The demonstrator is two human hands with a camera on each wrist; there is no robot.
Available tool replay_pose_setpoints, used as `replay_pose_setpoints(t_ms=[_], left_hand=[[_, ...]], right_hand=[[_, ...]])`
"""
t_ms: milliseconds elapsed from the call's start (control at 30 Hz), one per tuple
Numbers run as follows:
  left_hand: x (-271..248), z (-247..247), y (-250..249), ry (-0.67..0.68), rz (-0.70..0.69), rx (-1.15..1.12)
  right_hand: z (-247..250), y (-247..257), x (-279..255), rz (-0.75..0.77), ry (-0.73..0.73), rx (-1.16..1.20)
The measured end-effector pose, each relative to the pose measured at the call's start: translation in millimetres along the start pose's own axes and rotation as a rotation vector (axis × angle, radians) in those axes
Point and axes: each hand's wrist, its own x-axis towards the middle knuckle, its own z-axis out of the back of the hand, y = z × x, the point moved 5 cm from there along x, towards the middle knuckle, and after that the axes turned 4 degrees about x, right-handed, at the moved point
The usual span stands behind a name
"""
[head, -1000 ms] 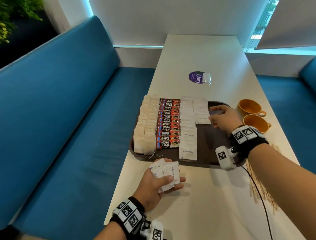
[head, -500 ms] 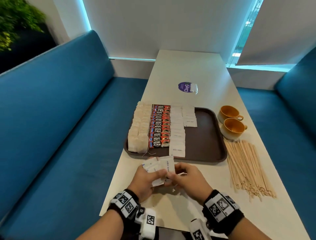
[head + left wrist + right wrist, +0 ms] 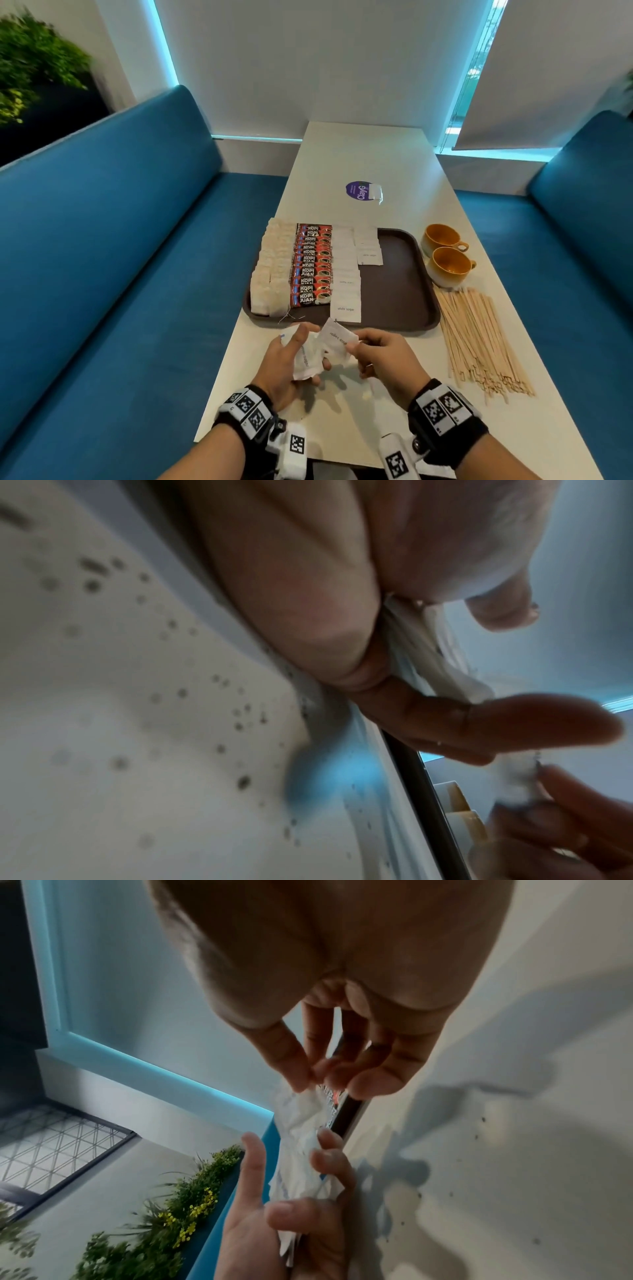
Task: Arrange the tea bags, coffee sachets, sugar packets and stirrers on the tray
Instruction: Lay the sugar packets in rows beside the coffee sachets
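Near the lower centre of the head view, a small stack of white sugar packets is gripped in the left hand, the fingers curled round it. One sugar packet is pinched at its right edge between thumb and fingertips of the right hand, which is being used to peel it from the stack.

Just above the hands lies the brown tray. Tea bags fill its left column, Kopi Juan coffee sachets the next, then a full row of sugar packets and a short second row begun at the upper end. The wooden stirrers are still heaped on the table at the right of the frame, below two yellow cups.

Several risks are judged likely. Two packets could be drawn off together, since the paper clings. The loosened stack could fan out and spill onto the table. A careless reach across the tray could disturb the overlapped rows already laid. Little bare tray is left for the stirrers if the second sugar row is spread wide.
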Motion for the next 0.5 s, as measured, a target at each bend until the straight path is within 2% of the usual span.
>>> replay_pose_setpoints(t_ms=[67,133,267,367,433,500], left_hand=[[0,0,1,0.011,0.020,-0.028],[1,0,1,0.006,0.036,-0.044],[1,2,0,-0.030,0.016,-0.006],[1,3,0,-0.023,-0.009,-0.022],[2,3,1,-0.003,-0.014,-0.029],[3,3,1,0.019,-0.020,-0.022]], right_hand=[[3,8,-1,0.118,-0.039,-0.059],[0,13,-2,0.172,-0.003,-0.066],[-10,9,-2,0.112,0.078,-0.063],[-12,1,0,0.047,0.101,0.086],[-10,-1,1,0.056,0.094,0.122],[-6,-2,2,0.091,0.049,0.059]])
